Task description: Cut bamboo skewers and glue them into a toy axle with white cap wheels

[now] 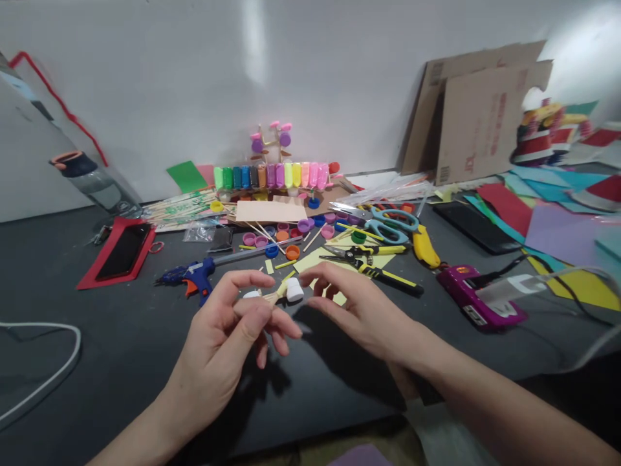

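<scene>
My left hand [237, 317] pinches a small craft piece between thumb and fingers, above the dark table. It looks like thin wooden sticks with a strip of yellow paper [280, 291] and a white cap [294, 290] on its end. A second white part [251, 294] shows behind my left fingers, and the rest of the piece is hidden by them. My right hand [347, 301] is just to the right of the white cap, its fingers curved and apart with nothing between them. A blue glue gun [191, 277] lies left of my left hand.
Pliers [383, 272], scissors [388, 223] and a yellow cutter [425, 246] lie beyond my right hand. Several coloured bottle caps and clay packs [272, 176] are farther back. A purple power strip [478, 301] with cables sits right; a bottle [99, 184] stands left.
</scene>
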The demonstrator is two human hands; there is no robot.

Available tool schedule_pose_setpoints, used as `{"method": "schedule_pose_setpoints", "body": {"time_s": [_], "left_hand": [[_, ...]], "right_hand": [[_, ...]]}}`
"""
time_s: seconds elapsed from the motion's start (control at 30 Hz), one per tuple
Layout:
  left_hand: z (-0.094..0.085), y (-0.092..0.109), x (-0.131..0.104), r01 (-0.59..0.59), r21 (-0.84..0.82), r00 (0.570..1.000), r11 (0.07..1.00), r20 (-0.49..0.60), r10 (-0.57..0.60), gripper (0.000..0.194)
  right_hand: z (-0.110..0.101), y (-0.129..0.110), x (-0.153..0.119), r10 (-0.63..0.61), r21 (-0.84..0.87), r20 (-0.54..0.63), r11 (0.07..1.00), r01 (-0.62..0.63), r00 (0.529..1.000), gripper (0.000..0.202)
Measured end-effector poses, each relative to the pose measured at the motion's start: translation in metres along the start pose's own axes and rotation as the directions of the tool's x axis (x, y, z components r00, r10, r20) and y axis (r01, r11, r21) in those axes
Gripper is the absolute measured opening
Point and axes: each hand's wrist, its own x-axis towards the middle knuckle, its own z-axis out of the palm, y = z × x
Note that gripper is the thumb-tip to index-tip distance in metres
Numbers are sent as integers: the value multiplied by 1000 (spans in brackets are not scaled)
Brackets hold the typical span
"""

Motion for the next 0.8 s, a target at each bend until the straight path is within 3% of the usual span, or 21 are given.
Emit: {"method": "schedule_pose_setpoints", "body": {"time_s": [0.1,0.23,0.3,0.4,0.5,0.6,0.8], "left_hand": [[-1,-4,9,-8,-35,1000,999,29,9,21],[-2,-12,21,-16,-168,995,986,90,31,35],[-3,-16,24,-4,-244,994,970,106,31,38],[-6,-25,24,63,-314,991,947,134,-22,45],[-9,-35,23,153,-434,979,888,192,-75,43],[-8,-44,23,198,-595,966,779,252,-53,36],[-5,-49,24,269,-692,950,670,303,-68,34]], "right_hand": [[-1,-10,10,45,327,-1,944,-42,999,14],[6,-15,25,43,694,65,716,-76,997,38],[12,-12,31,41,784,103,611,-106,994,30],[21,-5,35,48,827,163,538,-163,985,9],[30,-1,36,122,829,188,513,-224,974,9],[36,0,36,206,813,172,522,-257,963,14],[36,5,33,160,726,67,669,-158,985,14]]}}
